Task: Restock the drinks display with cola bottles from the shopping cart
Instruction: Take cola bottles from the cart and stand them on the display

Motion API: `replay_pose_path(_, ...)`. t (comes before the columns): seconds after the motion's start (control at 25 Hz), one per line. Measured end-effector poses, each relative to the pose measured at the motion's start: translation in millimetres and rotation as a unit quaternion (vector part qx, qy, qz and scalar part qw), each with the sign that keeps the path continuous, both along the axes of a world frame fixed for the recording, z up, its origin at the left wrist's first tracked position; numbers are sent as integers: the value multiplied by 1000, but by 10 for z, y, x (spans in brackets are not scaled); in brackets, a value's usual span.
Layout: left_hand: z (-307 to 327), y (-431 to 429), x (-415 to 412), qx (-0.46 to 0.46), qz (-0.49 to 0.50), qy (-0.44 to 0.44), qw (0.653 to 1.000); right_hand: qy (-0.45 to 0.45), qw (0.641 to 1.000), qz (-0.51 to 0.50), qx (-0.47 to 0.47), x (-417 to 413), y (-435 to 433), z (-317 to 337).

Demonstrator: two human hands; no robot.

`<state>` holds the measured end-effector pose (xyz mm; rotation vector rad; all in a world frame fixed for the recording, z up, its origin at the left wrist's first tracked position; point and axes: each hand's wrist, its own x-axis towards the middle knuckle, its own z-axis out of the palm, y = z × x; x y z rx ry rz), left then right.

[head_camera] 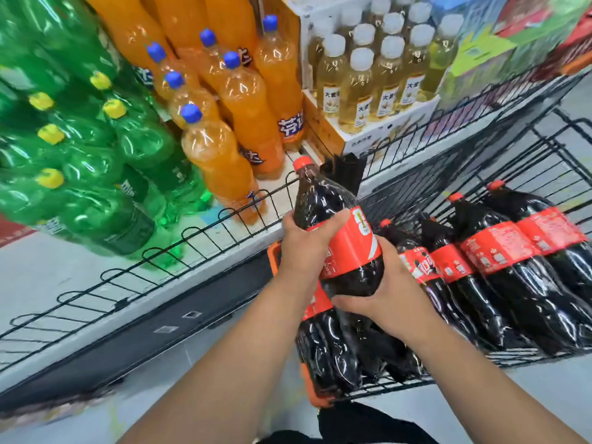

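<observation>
A large cola bottle [333, 219] with a red cap and red label is held above the shopping cart [480, 161], tilted slightly left. My left hand [307, 248] grips its upper body and label from the left. My right hand [387, 293] cups its lower body from the right. Several more cola bottles [499, 251] lie on their sides in the black wire cart. The drinks display shelf [105, 267] lies to the left, with a low wire rail along its front edge.
Green soda bottles [96, 149] with yellow caps fill the shelf's left part. Orange soda bottles [237, 104] with blue caps stand beside them. A carton of pale tea bottles [378, 72] sits behind the cart. Grey shelf surface shows in front of the green bottles.
</observation>
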<state>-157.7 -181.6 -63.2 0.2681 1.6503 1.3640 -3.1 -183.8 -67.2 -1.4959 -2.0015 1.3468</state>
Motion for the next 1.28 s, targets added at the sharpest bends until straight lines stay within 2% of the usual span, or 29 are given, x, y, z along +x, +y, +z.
replay_pose_path(0.4,527,-1525,-1347,54,108,43,992,53,992,114,25,-1404,-1150,450)
replay_pose_path(0.8,784,-3137,-2478,59,203,93,973,72,971,224,31,-2658,-2466,634)
replay_pose_path(1.28,1063,-3989,-3651,47,315,143,937,104,935,339,-17,-4075,-2965,787)
